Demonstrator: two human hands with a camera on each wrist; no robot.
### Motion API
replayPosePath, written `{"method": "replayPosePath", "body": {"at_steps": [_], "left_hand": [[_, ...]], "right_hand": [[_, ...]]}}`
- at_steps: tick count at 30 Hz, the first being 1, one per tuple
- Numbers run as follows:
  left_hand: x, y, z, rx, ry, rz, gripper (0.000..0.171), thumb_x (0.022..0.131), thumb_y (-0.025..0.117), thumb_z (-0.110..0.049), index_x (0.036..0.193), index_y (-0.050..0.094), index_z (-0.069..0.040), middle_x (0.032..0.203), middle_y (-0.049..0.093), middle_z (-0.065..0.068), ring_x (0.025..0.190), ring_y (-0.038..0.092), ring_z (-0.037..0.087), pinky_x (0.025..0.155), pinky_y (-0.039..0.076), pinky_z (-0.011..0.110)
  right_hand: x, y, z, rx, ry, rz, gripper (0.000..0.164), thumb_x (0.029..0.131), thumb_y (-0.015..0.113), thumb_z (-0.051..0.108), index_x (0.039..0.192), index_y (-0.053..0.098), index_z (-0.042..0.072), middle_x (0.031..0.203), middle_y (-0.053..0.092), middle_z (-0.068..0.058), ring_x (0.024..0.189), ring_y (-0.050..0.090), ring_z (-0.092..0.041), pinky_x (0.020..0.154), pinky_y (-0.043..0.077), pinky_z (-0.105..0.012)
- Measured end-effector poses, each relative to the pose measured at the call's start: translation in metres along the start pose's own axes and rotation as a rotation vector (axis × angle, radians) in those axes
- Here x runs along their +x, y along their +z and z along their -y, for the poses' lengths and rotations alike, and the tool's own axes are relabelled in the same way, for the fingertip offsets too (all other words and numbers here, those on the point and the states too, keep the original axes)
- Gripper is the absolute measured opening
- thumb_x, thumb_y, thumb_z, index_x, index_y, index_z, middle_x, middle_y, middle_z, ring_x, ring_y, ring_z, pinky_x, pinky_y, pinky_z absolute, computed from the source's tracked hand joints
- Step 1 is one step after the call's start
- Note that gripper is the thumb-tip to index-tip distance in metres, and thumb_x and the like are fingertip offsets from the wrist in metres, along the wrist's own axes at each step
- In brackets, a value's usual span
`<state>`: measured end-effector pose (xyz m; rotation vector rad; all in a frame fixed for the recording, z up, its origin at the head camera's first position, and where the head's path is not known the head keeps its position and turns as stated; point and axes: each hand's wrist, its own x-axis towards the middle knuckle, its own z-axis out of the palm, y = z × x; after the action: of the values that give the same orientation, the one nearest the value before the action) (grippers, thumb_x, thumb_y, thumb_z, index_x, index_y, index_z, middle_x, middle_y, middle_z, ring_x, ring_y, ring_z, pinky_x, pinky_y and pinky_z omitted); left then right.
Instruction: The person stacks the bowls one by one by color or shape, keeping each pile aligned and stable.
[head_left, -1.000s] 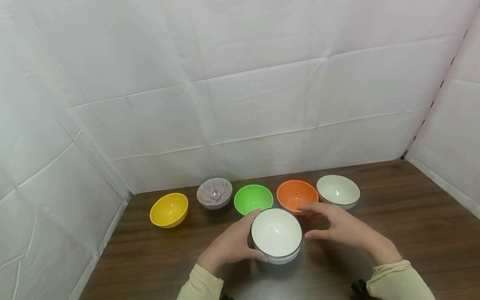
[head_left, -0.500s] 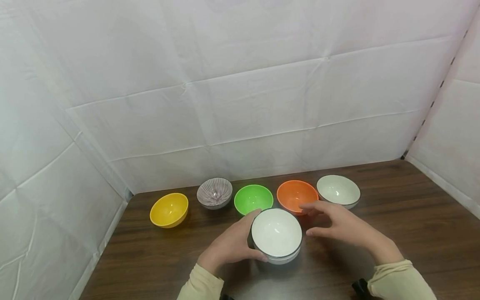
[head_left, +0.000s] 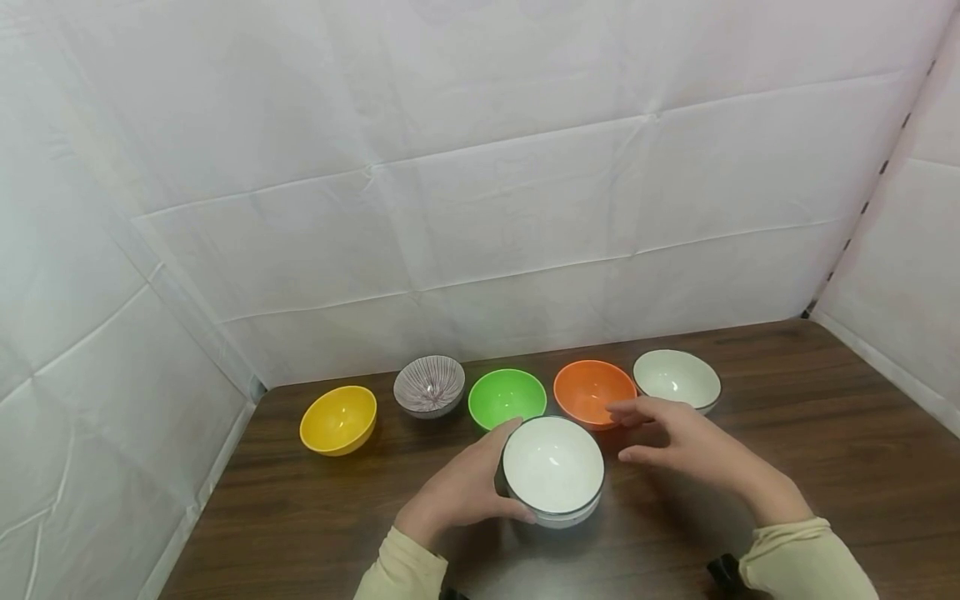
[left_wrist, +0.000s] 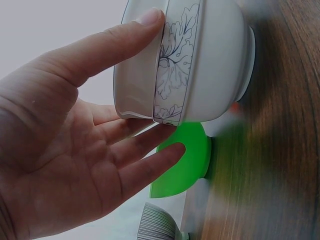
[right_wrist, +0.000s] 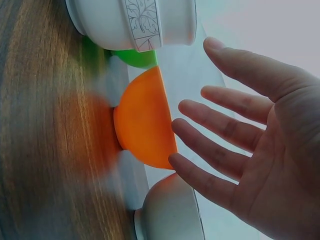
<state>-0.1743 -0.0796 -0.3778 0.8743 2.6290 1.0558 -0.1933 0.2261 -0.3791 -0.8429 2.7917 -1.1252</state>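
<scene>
Two nested white bowls (head_left: 553, 465) with dark rims stand on the table near its middle; the left wrist view shows a leaf-patterned band (left_wrist: 177, 55) on the lower one. My left hand (head_left: 468, 487) holds the stack from its left side, thumb at the front on the upper bowl and fingers round the far side. My right hand (head_left: 682, 442) hovers to the right of the stack, apart from it, with its fingers spread and loosely bent and nothing in them. Its fingertips overlap the front of the orange bowl (head_left: 588, 387) in the head view.
Along the back of the brown wooden table (head_left: 300, 517) stand a yellow bowl (head_left: 337, 421), a striped bowl (head_left: 430, 386), a green bowl (head_left: 507, 396) and, right of the orange one, another white bowl (head_left: 675, 379). White sheeting (head_left: 480, 208) hangs behind and at both sides.
My right hand has drifted a little to the right, away from the stacked white bowls. The left hand and all the bowls stay in place.
</scene>
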Motion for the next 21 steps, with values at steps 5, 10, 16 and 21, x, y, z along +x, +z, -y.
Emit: {"method": "replayPosePath", "body": {"at_steps": [5,10,16,21], "left_hand": [[0.0002,0.0003,0.0009,-0.003,-0.003,0.001,0.105,0.064,0.088,-0.028,0.147,0.029,-0.004,0.146,0.044,0.010,0.128,0.044,0.023,0.109,0.040,0.049],[0.0007,0.0003,0.0017,-0.004,0.006,0.001,0.105,0.063,0.088,-0.029,0.147,0.029,-0.005,0.146,0.044,0.009,0.128,0.044,0.022,0.109,0.040,0.048],[0.0014,0.0004,0.0031,-0.016,0.001,0.007,0.105,0.063,0.088,-0.029,0.148,0.029,-0.006,0.145,0.045,0.008,0.127,0.044,0.021,0.109,0.040,0.048],[0.0012,0.0010,0.0039,-0.009,-0.003,0.004,0.106,0.063,0.088,-0.029,0.148,0.029,-0.006,0.146,0.045,0.008,0.127,0.045,0.021,0.109,0.040,0.048]], "right_hand": [[-0.0003,-0.0014,0.0008,0.004,0.030,0.000,0.055,0.081,0.075,0.027,0.128,0.057,0.003,0.120,0.066,-0.013,0.107,0.061,-0.029,0.091,0.053,-0.055],[-0.0004,-0.0033,0.0006,-0.003,0.044,-0.013,0.054,0.081,0.075,0.025,0.128,0.057,0.004,0.121,0.066,-0.013,0.107,0.061,-0.028,0.092,0.053,-0.055],[0.0002,-0.0038,-0.0030,-0.048,0.007,-0.052,0.054,0.081,0.075,0.027,0.126,0.058,0.002,0.119,0.067,-0.013,0.106,0.060,-0.028,0.092,0.052,-0.056],[0.0009,-0.0041,-0.0052,-0.058,-0.006,-0.089,0.054,0.080,0.076,0.022,0.126,0.057,0.000,0.115,0.068,-0.014,0.104,0.061,-0.030,0.090,0.053,-0.056]]}}
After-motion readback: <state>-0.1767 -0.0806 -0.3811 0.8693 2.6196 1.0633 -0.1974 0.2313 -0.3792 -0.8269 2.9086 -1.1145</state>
